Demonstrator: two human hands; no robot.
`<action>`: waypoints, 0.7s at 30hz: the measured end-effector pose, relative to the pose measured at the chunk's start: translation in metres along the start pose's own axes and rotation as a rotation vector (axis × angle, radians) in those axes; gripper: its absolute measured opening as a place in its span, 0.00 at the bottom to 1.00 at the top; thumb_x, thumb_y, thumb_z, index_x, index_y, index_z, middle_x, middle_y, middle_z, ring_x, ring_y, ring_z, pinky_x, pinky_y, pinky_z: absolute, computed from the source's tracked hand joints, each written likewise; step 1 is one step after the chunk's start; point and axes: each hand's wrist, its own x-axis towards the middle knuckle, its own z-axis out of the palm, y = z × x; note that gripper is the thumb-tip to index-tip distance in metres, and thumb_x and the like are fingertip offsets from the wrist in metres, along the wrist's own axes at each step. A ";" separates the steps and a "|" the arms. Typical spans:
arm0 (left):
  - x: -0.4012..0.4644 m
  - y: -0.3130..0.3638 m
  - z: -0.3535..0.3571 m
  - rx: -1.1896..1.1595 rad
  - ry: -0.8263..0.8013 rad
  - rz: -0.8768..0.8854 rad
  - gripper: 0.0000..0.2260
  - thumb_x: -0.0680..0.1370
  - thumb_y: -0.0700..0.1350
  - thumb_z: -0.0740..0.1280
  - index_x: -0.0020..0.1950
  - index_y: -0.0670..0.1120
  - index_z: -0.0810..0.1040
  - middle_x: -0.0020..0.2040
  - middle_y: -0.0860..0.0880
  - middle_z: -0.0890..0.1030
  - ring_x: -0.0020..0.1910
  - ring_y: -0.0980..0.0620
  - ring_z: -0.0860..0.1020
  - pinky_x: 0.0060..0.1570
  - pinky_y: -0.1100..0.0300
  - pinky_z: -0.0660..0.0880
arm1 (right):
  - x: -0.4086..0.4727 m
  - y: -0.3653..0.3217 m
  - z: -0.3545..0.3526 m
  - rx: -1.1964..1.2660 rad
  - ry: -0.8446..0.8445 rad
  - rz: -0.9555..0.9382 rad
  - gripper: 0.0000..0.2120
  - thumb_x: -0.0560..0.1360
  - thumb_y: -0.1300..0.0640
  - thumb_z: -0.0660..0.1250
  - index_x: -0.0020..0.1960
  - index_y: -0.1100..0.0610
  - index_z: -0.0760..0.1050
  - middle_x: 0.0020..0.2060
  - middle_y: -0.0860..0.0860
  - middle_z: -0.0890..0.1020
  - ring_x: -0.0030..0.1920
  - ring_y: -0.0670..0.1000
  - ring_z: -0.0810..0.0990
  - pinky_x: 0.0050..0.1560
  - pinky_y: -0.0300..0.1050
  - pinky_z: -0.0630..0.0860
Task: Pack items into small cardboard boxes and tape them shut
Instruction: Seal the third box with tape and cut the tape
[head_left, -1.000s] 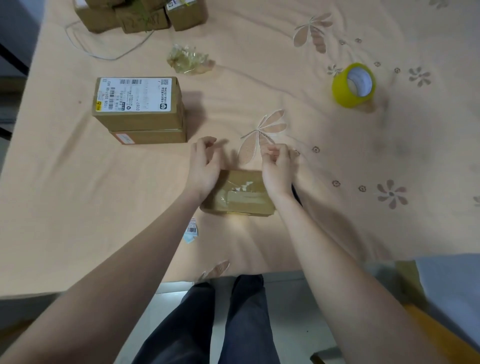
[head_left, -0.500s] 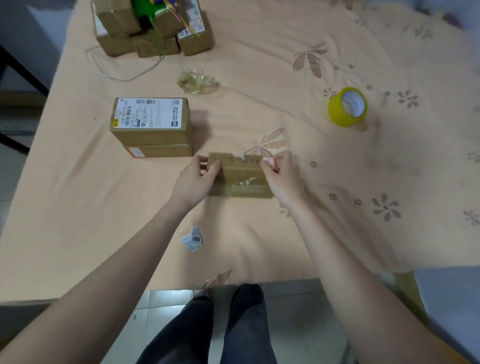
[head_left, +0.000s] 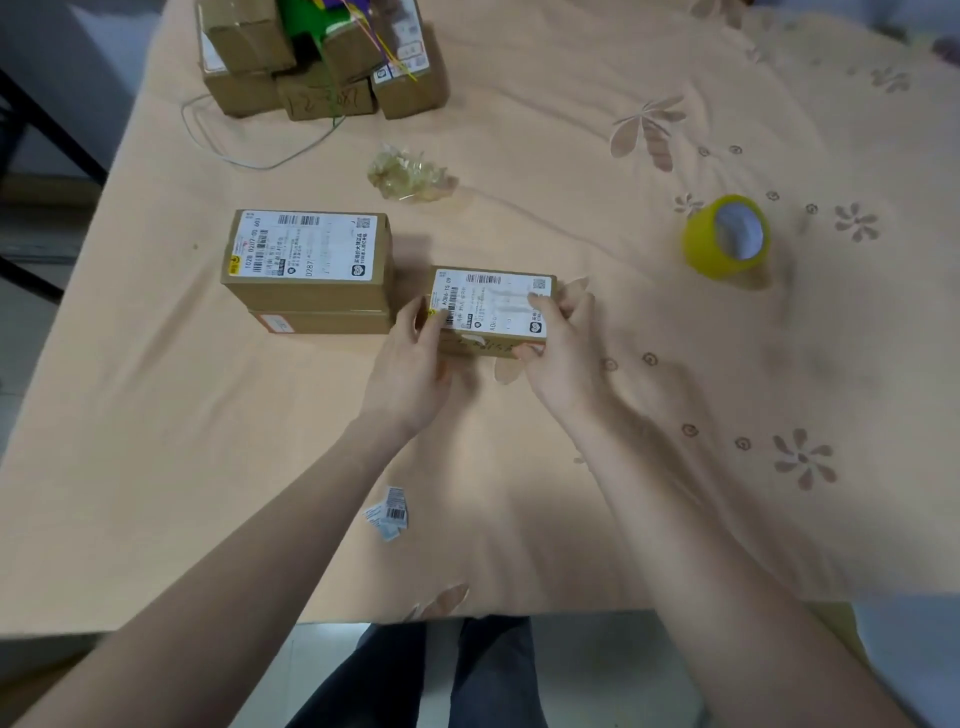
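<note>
A small cardboard box (head_left: 491, 304) with a white shipping label facing up sits on the peach cloth, just right of a stack of two labelled boxes (head_left: 309, 270). My left hand (head_left: 415, 358) grips its left end and my right hand (head_left: 563, 348) grips its right end, thumb on the label. Strips of tape show on the box's near side. A yellow tape roll (head_left: 727, 239) lies on the cloth to the right, apart from both hands.
A pile of several cardboard boxes (head_left: 322, 62) with green and purple items and a thin wire stands at the back left. A crumpled wad of clear tape (head_left: 408, 171) lies behind the stack. Torn label scraps (head_left: 389, 512) lie near the table's front edge (head_left: 208, 626).
Both hands turned the small box over, from taped side up to label side up, and shifted it away from me, next to the two-box stack. The view tilted a little forward.
</note>
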 end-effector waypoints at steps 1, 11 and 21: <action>0.001 0.000 0.003 0.063 0.004 0.039 0.26 0.73 0.33 0.61 0.72 0.38 0.63 0.74 0.37 0.57 0.71 0.40 0.62 0.69 0.51 0.62 | 0.002 0.001 0.004 -0.021 0.001 0.008 0.28 0.68 0.71 0.70 0.66 0.60 0.72 0.60 0.59 0.65 0.57 0.51 0.68 0.55 0.21 0.55; 0.000 -0.002 0.024 0.296 -0.013 0.024 0.30 0.77 0.41 0.56 0.78 0.43 0.49 0.78 0.46 0.47 0.77 0.50 0.47 0.74 0.52 0.51 | 0.028 0.003 0.028 0.003 -0.065 0.015 0.30 0.65 0.70 0.70 0.66 0.57 0.70 0.60 0.58 0.66 0.58 0.57 0.72 0.58 0.56 0.75; 0.000 -0.004 0.021 0.263 0.027 -0.031 0.32 0.76 0.42 0.57 0.78 0.42 0.47 0.78 0.44 0.46 0.77 0.50 0.46 0.74 0.53 0.49 | 0.029 -0.003 0.034 -0.059 -0.062 -0.003 0.31 0.68 0.64 0.68 0.70 0.50 0.66 0.61 0.51 0.67 0.57 0.53 0.76 0.52 0.47 0.73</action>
